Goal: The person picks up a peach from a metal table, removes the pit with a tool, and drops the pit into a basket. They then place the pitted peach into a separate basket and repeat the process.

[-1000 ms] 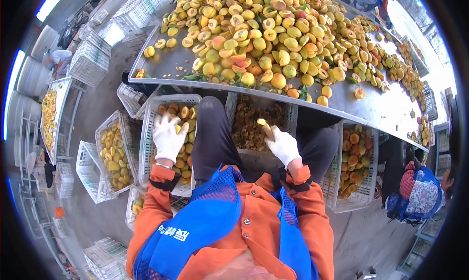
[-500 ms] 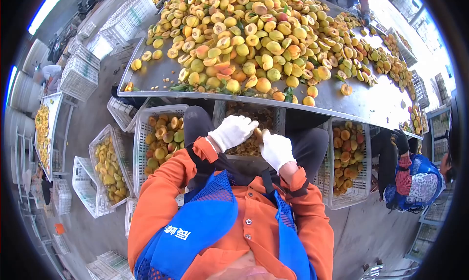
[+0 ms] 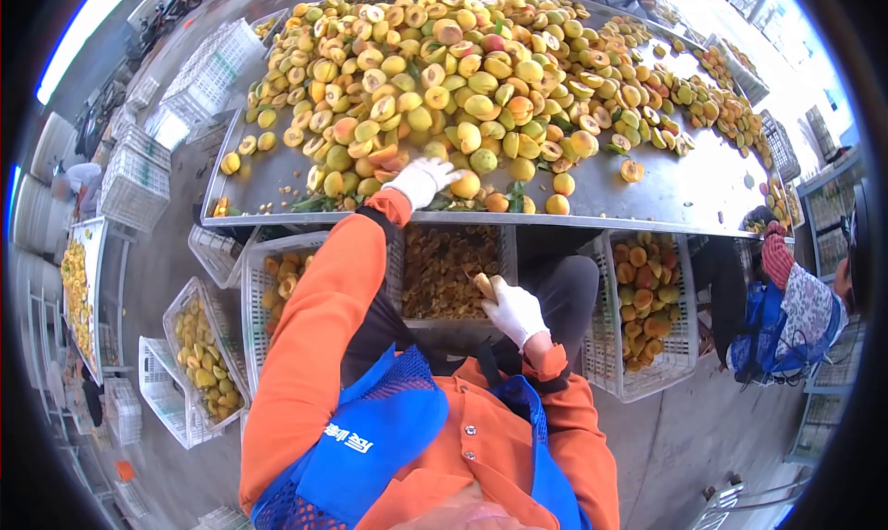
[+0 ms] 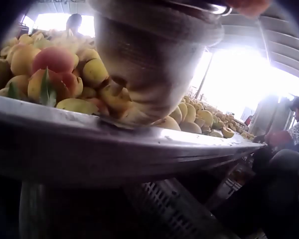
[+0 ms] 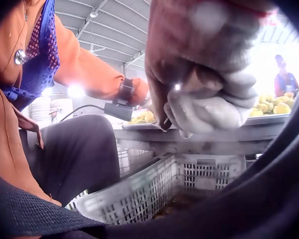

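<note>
On the metal table (image 3: 673, 193) lies a large heap of yellow-green and reddish fruit (image 3: 480, 105), many pieces halved. My white-gloved left hand (image 3: 423, 180) reaches over its front edge and touches fruit there, fingers extended; in the left wrist view the glove (image 4: 149, 64) hides what lies beneath it. Below the edge, my gloved right hand (image 3: 514, 311) holds a small tan object (image 3: 485, 287), whose exact kind I cannot tell. The right wrist view shows the glove (image 5: 207, 94) with curled fingers. Brown scraps (image 3: 449, 269) fill the crate between the knees.
A crate of fruit (image 3: 645, 299) stands right of the knees, another (image 3: 280, 285) partly under the left arm. Farther left is a tilted crate of yellow pieces (image 3: 205, 350). A person in a blue vest (image 3: 786, 322) sits at the right.
My left hand has gone from the left crate to beside my right hand, then up to the heap. The right hand stays over the scraps crate with the tan object.
</note>
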`<action>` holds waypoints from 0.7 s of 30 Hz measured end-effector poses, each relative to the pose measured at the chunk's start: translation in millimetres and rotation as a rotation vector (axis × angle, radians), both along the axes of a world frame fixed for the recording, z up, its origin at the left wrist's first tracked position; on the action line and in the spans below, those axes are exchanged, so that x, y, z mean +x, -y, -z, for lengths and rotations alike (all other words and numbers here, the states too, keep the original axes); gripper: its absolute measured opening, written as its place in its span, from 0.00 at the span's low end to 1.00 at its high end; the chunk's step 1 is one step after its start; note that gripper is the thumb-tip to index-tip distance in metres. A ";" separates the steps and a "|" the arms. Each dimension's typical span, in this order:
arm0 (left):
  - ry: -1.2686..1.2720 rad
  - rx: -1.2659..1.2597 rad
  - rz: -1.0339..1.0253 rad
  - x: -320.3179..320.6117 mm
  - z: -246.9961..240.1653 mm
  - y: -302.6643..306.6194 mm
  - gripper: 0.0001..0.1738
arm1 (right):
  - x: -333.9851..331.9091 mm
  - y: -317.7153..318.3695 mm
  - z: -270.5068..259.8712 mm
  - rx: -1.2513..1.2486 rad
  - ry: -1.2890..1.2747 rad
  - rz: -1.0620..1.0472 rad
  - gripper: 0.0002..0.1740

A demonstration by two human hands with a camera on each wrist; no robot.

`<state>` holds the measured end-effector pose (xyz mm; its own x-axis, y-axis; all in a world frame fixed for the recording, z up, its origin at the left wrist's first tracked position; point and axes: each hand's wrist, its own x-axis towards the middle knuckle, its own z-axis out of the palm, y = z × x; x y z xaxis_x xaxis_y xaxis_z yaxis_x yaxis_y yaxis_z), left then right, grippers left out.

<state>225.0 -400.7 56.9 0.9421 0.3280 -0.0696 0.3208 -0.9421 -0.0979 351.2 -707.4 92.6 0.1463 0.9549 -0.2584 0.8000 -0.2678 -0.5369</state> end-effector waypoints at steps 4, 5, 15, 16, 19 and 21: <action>-0.002 -0.171 -0.322 -11.1 -22.2 -1.6 0.30 | 1.3 5.9 -3.2 0.006 -0.213 0.131 0.21; 0.080 -0.191 -0.350 -15.9 -17.4 -0.5 0.26 | -0.7 3.9 5.6 0.016 -0.264 0.147 0.21; 1.116 -1.664 -0.639 -48.7 -45.9 82.5 0.20 | -40.2 -15.2 -23.5 0.323 -0.273 0.112 0.20; 1.178 -1.684 -0.601 -49.1 -49.7 101.1 0.20 | -46.3 -14.1 -29.6 0.355 -0.242 0.106 0.20; 1.321 -1.787 -0.667 -47.9 -64.6 154.0 0.20 | -62.9 -11.2 -39.6 0.483 -0.116 0.079 0.14; 1.476 -1.925 -0.740 -47.9 -71.6 179.5 0.20 | -71.3 -9.3 -47.6 0.563 -0.053 0.072 0.11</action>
